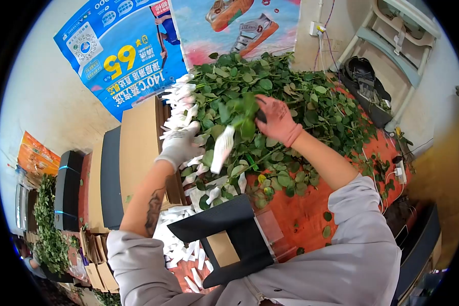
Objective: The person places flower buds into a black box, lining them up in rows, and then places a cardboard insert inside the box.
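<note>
From here I make it one gloved left hand point(181, 146), one gloved right hand point(276, 121), two printed shoes point(255, 38) on one shoe poster point(286, 20), one blue poster point(99, 71), one orange poster point(37, 154), one chair frame point(412, 76), and more white mesh sleeves point(223, 148) and green leaves point(265, 84) than I can number.

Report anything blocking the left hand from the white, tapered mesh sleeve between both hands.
Nothing visible stands between the white-gloved left hand and the white mesh sleeve; the green leaves in that gap appear to lie beneath.

Lvs point(245, 113) nr R hand point(278, 120) blurred.
</note>
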`<state>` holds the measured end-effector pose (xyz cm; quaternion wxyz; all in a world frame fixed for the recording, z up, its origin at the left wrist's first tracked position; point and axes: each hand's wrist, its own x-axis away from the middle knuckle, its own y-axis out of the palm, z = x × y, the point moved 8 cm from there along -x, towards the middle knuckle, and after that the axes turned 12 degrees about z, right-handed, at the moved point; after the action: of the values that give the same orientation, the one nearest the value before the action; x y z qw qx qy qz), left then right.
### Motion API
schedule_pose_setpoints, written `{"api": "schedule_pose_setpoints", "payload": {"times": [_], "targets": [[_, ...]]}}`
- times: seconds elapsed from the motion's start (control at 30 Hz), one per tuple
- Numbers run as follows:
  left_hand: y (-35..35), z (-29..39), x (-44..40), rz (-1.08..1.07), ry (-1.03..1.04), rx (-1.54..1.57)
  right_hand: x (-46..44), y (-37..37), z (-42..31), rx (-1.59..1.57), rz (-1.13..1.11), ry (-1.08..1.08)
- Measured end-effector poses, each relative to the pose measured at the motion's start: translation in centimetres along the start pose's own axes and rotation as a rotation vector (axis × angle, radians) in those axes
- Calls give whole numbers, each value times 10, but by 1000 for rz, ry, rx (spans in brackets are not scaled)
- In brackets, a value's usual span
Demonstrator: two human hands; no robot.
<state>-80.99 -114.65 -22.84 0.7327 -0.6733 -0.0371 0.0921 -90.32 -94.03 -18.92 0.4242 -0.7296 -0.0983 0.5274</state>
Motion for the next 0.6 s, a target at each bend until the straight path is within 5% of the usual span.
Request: {"api": "schedule_pose_setpoints", "payload": {"times": [0.07,0.17,0.2,0.23,0.27,0.33,0.37,0.4,0.47,0.5,0.6], "targets": [[31,-14,-18,82,30,60,-19,-19,-6,-78,-53,43],[65,-32,-36,-204,108,388,-22,7,-6,-166,9,-46],[26,-6,-14,-380,-36,619,-18,17,-14,-182,121,-181],[7,-5,-20,-132,109,899,-18,27,-20,-262,125,-208],[-16,20,-8,-397,73,925,-22,21,-24,-267,120,-209],[-24,27,-10,-499,-81,1415,-31,38,-32,-314,-242,-151],[-35,31,-9,-577,24,1593,-36,35,-23,-267,-87,-153],[-48,17,-24,-185,35,1611,-36,24,-12,-251,34,-70],[-30,-26,-43,109,-176,1204,-42,4,-6,-160,37,6],[-24,-31,-43,232,-126,950,-43,7,-2,-159,28,-1],[1,-15,-35,84,-19,725,-46,16,14,-130,-14,55]]}}
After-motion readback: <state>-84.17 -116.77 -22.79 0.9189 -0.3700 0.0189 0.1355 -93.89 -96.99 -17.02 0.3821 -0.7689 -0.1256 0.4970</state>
